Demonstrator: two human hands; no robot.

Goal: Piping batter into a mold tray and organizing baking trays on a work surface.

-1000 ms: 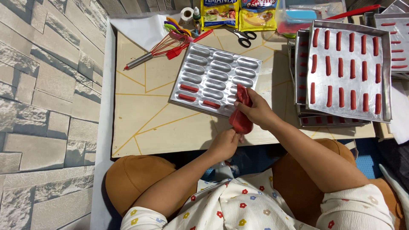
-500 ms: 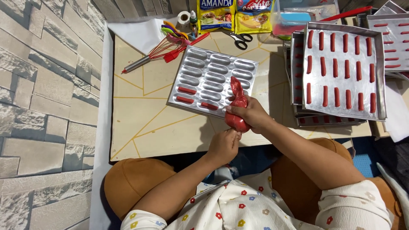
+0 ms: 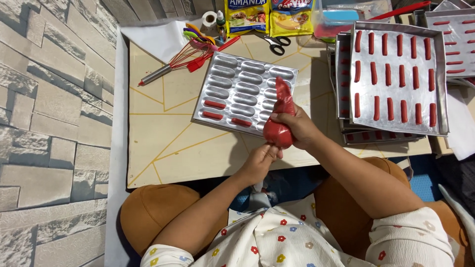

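Note:
My right hand (image 3: 300, 129) grips a red piping bag (image 3: 280, 116) full of red batter, its tip pointing up over the silver finger-shaped mould tray (image 3: 243, 91). My left hand (image 3: 257, 162) pinches the bag's twisted lower end just below the right hand. A few cavities at the tray's near edge hold red batter strips (image 3: 214, 104); the others are bare metal.
To the right, stacked baking trays (image 3: 397, 74) carry rows of red strips. At the table's far side lie a whisk (image 3: 170, 66), silicone brushes, scissors (image 3: 277, 43), yellow packets (image 3: 262, 15), a small bottle and a plastic tub. A stone-pattern wall runs along the left.
The bag has shifted slightly left and its tip now stands up over the mould tray. My left hand has risen to take hold of the bag's lower end.

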